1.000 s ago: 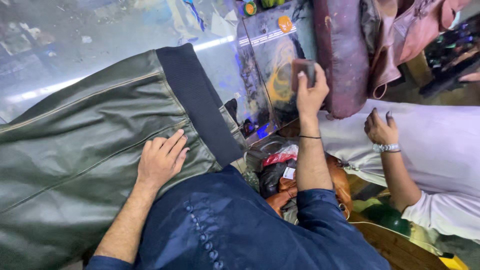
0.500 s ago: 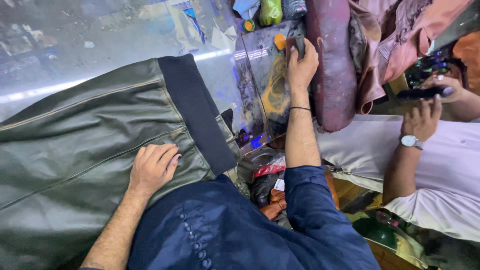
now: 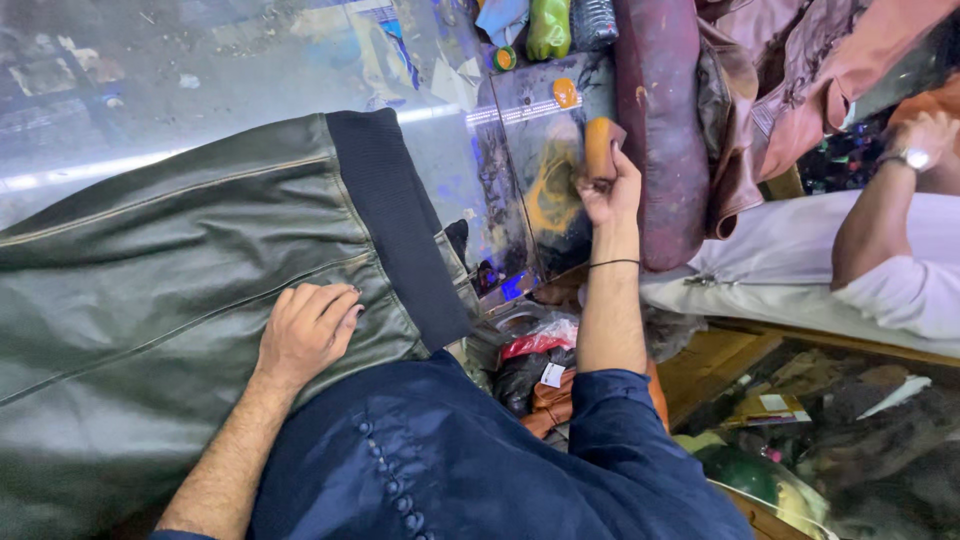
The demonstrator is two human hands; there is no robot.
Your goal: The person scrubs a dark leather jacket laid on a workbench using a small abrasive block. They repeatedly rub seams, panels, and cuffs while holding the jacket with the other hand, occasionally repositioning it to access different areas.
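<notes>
Green plastic bottle (image 3: 548, 28) top centre, clear ribbed bottle (image 3: 594, 20) right beside it. Small round green-rimmed lid (image 3: 504, 58) just left. Maroon leather roll (image 3: 660, 120) upright-ish, tan-brown leather jacket (image 3: 790, 90) bunched next to it. Co-worker's arm (image 3: 880, 215) in white sleeve at right, wristwatch (image 3: 912, 158) on. Red plastic bag (image 3: 535, 342) down in clutter below.

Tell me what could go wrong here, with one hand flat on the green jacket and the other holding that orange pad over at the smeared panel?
The right hand has the orange pad against a panel smeared with yellow; that colour could get carried onto the green jacket under the left hand. The pad sits beside the maroon leather piece, so a stray wipe may mark it. The stretched right arm passes over clutter, and its sleeve could snag.
</notes>
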